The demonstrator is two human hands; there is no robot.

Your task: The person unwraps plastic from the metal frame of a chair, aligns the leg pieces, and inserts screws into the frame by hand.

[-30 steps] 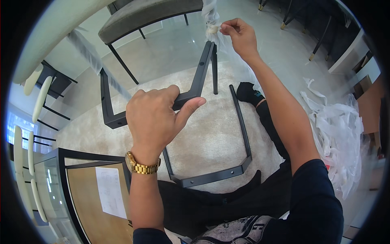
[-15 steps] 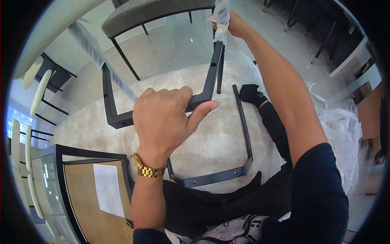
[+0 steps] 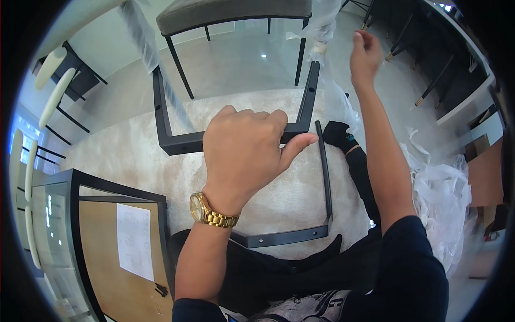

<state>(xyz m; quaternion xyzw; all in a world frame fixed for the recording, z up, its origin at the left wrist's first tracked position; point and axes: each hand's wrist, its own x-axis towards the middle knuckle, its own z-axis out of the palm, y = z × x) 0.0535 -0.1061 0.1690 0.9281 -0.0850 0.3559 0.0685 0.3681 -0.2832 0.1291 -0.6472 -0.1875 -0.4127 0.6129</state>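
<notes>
My left hand (image 3: 244,147), with a gold watch on its wrist, is wrapped round the crossbar of a black metal furniture frame (image 3: 181,144). Two legs of that frame rise away from me, each wound in translucent plastic wrap (image 3: 138,35). The wrap on the right leg (image 3: 320,40) hangs loose in strips. Off to the right of it, my right hand (image 3: 367,56) is raised in the air with its fingers curled and its fingertips together. Whether anything thin is pinched there I cannot make out. A second black metal frame (image 3: 287,237) lies on the rug by my legs.
A grey upholstered seat (image 3: 233,12) stands at the far side. Crumpled clear plastic (image 3: 442,204) is heaped at the right. At the lower left are a paper sheet (image 3: 135,241) and small black pieces (image 3: 161,290) on a brown panel. My foot (image 3: 339,135) rests on the pale rug.
My right hand has left the wrapped right leg and moved out to the right. The left hand keeps its hold on the crossbar. The view has shifted slightly.
</notes>
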